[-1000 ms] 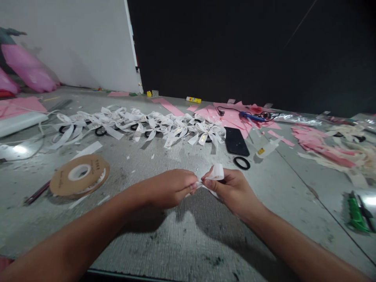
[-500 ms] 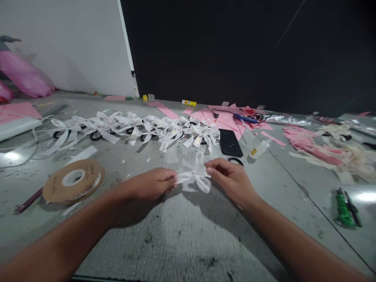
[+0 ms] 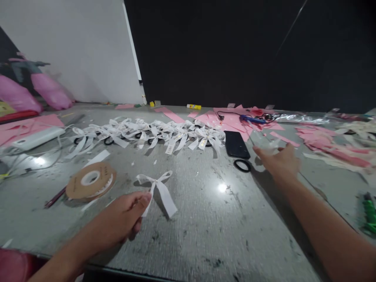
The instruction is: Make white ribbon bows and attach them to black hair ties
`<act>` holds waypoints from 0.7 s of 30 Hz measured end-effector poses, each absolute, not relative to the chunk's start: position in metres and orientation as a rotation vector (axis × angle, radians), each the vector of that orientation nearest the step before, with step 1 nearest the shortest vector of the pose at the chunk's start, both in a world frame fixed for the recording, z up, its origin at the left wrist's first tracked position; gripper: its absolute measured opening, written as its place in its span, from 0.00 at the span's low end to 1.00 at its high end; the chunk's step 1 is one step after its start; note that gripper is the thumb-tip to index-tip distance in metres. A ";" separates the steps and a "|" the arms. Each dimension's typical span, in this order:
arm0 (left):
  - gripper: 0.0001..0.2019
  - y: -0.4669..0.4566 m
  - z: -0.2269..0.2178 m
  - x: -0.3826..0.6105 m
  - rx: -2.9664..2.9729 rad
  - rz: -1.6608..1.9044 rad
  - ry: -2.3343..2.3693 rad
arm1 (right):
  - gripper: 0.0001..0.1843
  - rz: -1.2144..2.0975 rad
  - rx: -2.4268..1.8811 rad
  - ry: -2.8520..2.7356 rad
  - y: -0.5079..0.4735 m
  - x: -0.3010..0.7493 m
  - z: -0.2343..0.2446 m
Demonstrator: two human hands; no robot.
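My left hand [image 3: 126,219] pinches one tail of a white ribbon bow [image 3: 161,188]. The bow is held just over the table, its loops upward and the other tail hanging free. At the right, my right hand [image 3: 279,160] is stretched out with thumb and fingers apart. A small translucent bottle [image 3: 272,144], smeared by motion, shows just beyond these fingers; contact with it is unclear. A black hair tie [image 3: 242,165] lies left of my right hand, below a black phone [image 3: 236,144].
Many white bows on black hair ties [image 3: 176,133] lie in a row at the back. A ribbon spool [image 3: 78,186] is at the left. Pink paper [image 3: 217,116], a yellow glue stick [image 3: 194,106], a blue corded tool [image 3: 252,119] and a green-handled tool [image 3: 369,213] lie around.
My right hand has let go of the bow and moved right to the bottle. My left hand has carried the bow left and nearer to me. The view has shifted slightly.
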State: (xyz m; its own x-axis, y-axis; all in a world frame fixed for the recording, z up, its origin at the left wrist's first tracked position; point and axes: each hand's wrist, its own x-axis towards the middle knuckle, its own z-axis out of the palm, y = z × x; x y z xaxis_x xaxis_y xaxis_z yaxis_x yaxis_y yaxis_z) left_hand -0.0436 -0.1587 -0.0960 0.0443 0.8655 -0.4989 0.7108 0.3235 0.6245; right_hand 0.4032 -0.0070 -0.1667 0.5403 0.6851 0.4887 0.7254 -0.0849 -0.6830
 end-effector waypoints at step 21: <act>0.12 -0.116 -0.078 0.042 2.951 0.190 1.081 | 0.22 -0.272 -1.659 -1.382 -0.014 0.366 -0.149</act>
